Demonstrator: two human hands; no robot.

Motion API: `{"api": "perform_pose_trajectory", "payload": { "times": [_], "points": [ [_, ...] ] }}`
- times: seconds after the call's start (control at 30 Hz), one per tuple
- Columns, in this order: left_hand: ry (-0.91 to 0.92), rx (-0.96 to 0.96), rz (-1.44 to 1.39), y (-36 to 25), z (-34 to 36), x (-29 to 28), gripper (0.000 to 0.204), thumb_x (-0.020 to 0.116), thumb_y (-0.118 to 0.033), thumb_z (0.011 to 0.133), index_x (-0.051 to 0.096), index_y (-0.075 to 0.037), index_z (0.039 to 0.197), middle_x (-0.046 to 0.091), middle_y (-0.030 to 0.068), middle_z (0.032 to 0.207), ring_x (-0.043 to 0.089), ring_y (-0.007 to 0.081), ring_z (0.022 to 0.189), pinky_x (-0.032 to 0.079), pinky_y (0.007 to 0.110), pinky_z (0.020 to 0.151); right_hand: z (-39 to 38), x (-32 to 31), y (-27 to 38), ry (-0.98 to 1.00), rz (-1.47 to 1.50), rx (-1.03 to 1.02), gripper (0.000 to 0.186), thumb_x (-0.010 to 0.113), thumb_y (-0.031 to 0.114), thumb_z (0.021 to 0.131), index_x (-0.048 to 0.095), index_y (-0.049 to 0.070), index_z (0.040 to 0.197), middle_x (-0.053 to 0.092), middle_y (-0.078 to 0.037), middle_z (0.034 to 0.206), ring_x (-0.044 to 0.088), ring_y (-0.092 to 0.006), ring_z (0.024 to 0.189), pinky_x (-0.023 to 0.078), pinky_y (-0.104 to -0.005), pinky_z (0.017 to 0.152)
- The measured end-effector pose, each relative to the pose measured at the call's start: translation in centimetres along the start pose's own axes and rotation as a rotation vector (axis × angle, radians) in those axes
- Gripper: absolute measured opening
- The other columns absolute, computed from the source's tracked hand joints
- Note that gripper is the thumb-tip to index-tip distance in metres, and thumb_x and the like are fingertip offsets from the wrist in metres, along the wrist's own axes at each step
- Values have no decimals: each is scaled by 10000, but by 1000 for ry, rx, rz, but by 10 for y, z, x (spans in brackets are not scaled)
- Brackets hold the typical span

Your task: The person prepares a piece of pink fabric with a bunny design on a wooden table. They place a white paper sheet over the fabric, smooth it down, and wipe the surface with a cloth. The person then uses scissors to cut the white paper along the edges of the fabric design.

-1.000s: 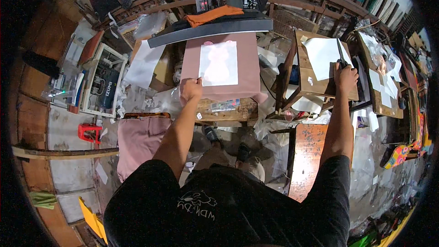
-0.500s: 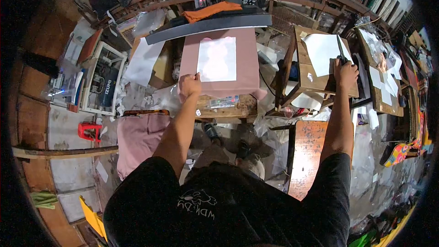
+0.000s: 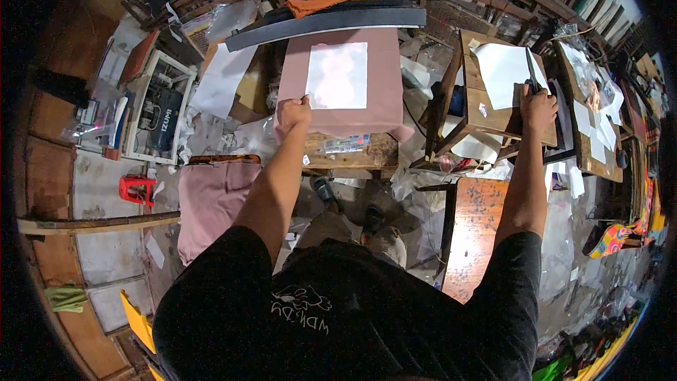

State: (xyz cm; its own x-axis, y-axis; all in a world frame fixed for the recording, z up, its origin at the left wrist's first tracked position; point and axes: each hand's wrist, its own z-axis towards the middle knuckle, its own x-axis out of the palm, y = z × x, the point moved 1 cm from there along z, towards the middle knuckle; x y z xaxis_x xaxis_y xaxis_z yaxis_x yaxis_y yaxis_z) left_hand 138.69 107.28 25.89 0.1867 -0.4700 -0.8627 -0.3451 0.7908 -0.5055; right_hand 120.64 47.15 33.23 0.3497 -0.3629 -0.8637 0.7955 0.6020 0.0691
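A white sheet (image 3: 338,92) with a faint rounded pattern lies on pink cloth (image 3: 384,74) spread over the table in front of me. At the sheet's lower left corner, my left hand (image 3: 295,113) is closed in a pinch. Whether paper or cloth is between the fingertips is too small to tell. Over on the right, my right hand (image 3: 539,107) is wrapped round dark scissors (image 3: 532,70). Their blades point away from me, over white paper (image 3: 502,74) on a small wooden table (image 3: 486,121).
Behind the pink cloth runs a long dark bar (image 3: 331,22) with orange cloth (image 3: 331,1) on it. More pink cloth (image 3: 215,204) hangs at lower left. A worn orange-brown bench top (image 3: 476,229) stands by my right arm. A red stool (image 3: 136,189) sits far left.
The whole view has shifted slightly, so the tables appear higher. My left hand stays at the sheet's corner, and my right hand keeps hold of the scissors over the paper.
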Motion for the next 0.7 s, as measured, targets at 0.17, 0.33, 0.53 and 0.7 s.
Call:
{"api": "perform_pose_trajectory", "payload": {
  "times": [0.17, 0.33, 0.53, 0.7],
  "points": [
    [35, 60, -10, 11, 20, 13, 401, 766, -468, 835, 786, -77, 925, 737, 181, 1044, 702, 379, 1004, 535, 502, 901, 4, 4, 0, 50, 21, 34, 657, 612, 638, 882, 685, 70, 1205, 602, -219, 1252, 556, -432, 1214, 460, -575, 1000],
    [-24, 114, -6, 11, 10, 9, 425, 753, -489, 840, 780, -81, 959, 747, 181, 1019, 715, 371, 982, 545, 472, 893, -1, -5, 3, 17, 17, 30, 639, 619, 630, 881, 691, 69, 1178, 609, -218, 1226, 563, -431, 1201, 462, -574, 999],
    [-3, 128, 35, 13, 15, 12, 466, 746, -526, 836, 768, -84, 983, 752, 161, 1030, 718, 346, 997, 547, 447, 914, 0, -5, 2, -2, -11, 35, 616, 612, 643, 860, 700, 81, 1094, 634, -188, 1126, 607, -405, 1123, 494, -550, 939],
    [-75, 152, 124, 34, 34, 24, 453, 746, -554, 825, 781, -113, 919, 750, 157, 1043, 717, 351, 977, 553, 444, 901, -1, -6, 10, -31, 14, 26, 603, 631, 624, 861, 696, 68, 1085, 638, -191, 1135, 606, -407, 1122, 494, -553, 926]
  ]
}}
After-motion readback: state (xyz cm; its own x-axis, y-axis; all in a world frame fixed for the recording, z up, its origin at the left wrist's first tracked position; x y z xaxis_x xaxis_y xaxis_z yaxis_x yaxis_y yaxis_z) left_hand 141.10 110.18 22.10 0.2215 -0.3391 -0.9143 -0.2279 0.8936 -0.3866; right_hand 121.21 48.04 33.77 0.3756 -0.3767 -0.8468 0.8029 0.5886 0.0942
